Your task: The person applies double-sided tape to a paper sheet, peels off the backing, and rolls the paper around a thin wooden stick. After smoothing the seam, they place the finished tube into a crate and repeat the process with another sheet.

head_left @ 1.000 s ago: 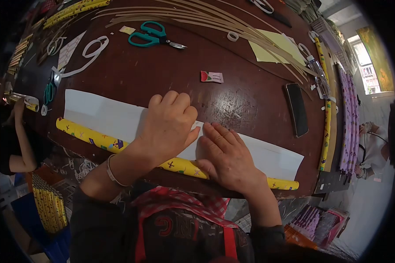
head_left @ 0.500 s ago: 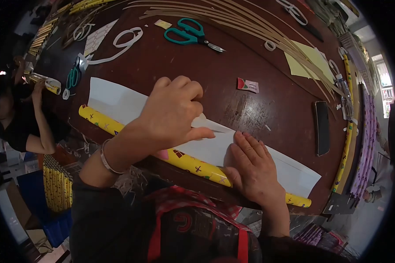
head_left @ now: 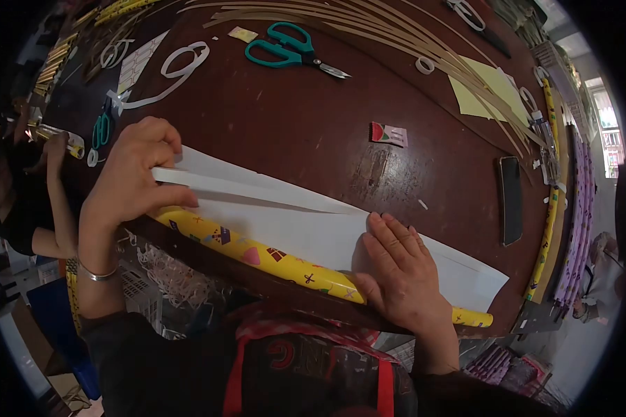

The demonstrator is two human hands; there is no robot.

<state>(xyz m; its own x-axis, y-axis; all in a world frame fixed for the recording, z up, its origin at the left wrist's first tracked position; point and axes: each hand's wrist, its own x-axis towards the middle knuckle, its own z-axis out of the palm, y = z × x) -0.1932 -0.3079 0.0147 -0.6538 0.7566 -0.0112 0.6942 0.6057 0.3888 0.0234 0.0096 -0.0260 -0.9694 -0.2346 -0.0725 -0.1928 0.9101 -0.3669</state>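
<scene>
A sheet of wrapping paper lies along the table's near edge, its white side up and its yellow printed side rolled into a tube nearest me. My left hand, at the sheet's left end, pinches a narrow white strip between thumb and fingers. That strip runs slanting across the sheet, lifted at the left and meeting the paper close to my right fingertips. Flat on the sheet's right half, my right hand presses with fingers stretched out and the thumb over the yellow tube.
Teal-handled scissors lie at the back, with a small pink packet and a black phone to the right. Long brown strips cross the far side. A co-worker's arm shows at the left.
My left hand has moved from mid-sheet to the left end, drawing the white strip out with it. My right hand stays in place on the paper.
</scene>
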